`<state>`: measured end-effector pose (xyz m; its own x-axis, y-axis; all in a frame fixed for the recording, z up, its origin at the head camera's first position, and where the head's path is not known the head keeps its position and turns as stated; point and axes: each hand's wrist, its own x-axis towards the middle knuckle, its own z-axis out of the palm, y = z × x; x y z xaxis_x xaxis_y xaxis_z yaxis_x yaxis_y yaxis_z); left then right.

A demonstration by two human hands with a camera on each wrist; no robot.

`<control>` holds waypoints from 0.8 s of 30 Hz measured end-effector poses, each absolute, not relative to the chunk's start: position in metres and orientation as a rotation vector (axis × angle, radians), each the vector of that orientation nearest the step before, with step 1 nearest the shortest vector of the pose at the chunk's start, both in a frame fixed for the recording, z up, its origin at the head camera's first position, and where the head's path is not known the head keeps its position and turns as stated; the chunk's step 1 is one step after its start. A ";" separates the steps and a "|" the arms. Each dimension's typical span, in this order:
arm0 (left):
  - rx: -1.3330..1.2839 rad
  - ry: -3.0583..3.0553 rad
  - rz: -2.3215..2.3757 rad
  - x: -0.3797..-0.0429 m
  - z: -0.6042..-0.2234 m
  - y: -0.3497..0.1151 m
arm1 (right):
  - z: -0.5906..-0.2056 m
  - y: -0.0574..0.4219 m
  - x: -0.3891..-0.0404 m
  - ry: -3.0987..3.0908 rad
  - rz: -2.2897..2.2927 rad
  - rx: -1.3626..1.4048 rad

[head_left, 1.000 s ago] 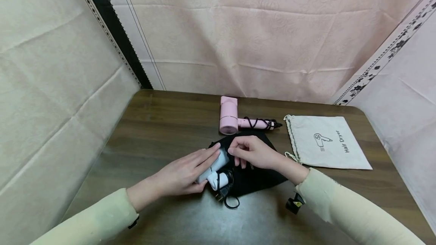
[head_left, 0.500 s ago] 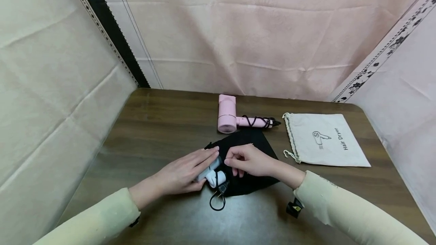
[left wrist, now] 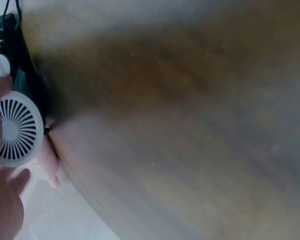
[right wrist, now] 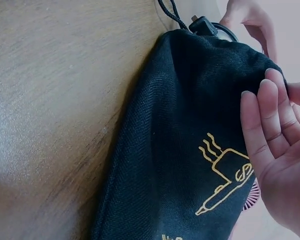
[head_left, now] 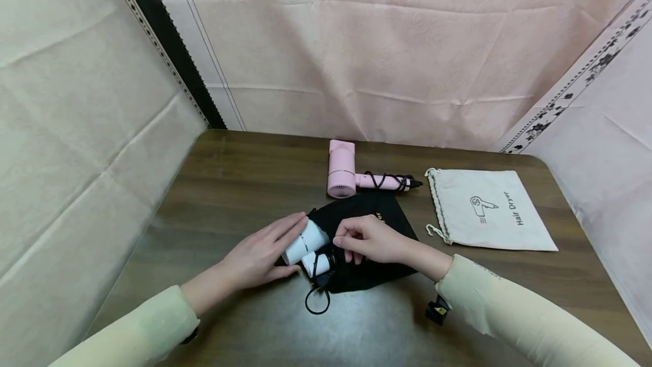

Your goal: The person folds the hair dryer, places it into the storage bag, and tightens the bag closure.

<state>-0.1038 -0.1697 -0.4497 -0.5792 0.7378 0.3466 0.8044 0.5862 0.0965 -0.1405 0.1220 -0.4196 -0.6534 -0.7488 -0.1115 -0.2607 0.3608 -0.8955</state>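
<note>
Nearest, a black cord (head_left: 317, 299) loops out over the wooden table (head_left: 234, 186), its plug just behind. Above it lies the white hair dryer (head_left: 304, 242), folded, round grille facing the left wrist camera, resting at the mouth of the black pouch (head_left: 367, 225) with its gold dryer print. The left hand (head_left: 260, 251) lays straight, close-set fingers along the dryer's barrel. The right hand (head_left: 372, 239) pinches the pouch's edge with curled fingers. Further back: a pink hair dryer (head_left: 342, 174), and a white drawstring bag (head_left: 489, 211).
</note>
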 end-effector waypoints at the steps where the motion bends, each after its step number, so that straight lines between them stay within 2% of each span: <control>1: -1.216 -2.562 -0.359 -0.102 -0.451 -0.171 | -0.420 0.122 -0.141 2.118 -1.255 -0.864; 9: -1.014 -2.580 -0.453 -0.093 -0.458 -0.173 | -0.419 0.120 -0.141 2.143 -1.276 -0.811; 16: -1.070 -2.463 -0.538 -0.097 -0.458 -0.171 | -0.389 0.116 -0.132 2.140 -1.287 -0.802; 24: -1.136 -2.333 -0.566 -0.103 -0.449 -0.166 | -0.383 0.115 -0.133 2.158 -1.301 -0.788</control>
